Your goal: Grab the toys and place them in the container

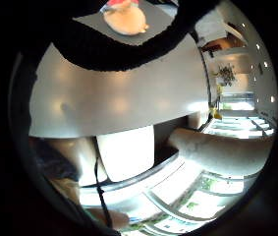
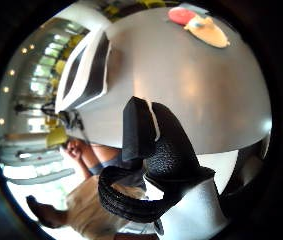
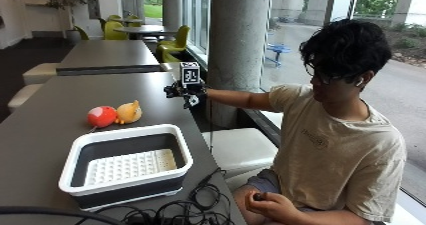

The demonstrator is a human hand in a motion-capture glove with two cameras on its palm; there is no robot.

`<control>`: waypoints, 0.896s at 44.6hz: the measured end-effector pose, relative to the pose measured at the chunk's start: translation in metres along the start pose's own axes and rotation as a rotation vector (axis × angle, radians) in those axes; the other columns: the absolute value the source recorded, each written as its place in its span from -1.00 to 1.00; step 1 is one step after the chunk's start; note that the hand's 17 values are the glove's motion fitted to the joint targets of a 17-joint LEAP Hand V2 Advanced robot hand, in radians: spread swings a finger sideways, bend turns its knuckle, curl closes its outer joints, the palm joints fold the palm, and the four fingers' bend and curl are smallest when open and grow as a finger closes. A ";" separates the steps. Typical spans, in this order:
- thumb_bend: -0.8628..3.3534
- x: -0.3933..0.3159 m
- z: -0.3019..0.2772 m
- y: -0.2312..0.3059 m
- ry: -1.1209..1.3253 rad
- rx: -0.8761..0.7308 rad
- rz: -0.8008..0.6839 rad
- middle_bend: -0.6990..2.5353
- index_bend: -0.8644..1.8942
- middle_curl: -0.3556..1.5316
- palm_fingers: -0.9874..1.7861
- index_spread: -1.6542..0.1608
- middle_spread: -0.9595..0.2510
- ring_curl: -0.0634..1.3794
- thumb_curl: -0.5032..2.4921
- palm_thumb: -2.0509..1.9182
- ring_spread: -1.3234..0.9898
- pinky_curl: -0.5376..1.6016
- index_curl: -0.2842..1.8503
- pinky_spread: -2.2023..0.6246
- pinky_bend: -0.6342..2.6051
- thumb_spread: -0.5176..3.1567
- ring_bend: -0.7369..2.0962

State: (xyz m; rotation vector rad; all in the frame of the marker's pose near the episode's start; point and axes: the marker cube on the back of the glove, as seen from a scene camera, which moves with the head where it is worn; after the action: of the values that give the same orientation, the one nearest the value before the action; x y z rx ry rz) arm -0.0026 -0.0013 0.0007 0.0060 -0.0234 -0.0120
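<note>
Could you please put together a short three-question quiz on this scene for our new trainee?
1. True or false: the white and dark rectangular plastic container already holds a toy.
2. Which toy lies nearer the gloved right hand: (a) the round red soft toy or (b) the orange plush toy?
3. Fill in: both toys rest on the grey ___.

Key: 1 false, it holds no toy; 2 b; 3 table.
</note>
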 end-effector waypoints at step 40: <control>-0.60 0.007 0.014 -0.023 0.052 -0.022 0.036 -0.49 -0.32 -0.47 -0.46 0.54 0.53 -0.77 -0.58 0.02 0.13 -0.19 -0.54 0.56 -0.11 0.01 -0.34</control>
State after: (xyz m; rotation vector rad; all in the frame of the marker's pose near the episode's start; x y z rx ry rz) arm 0.0035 -0.0247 0.0142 -0.0159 0.0282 0.0240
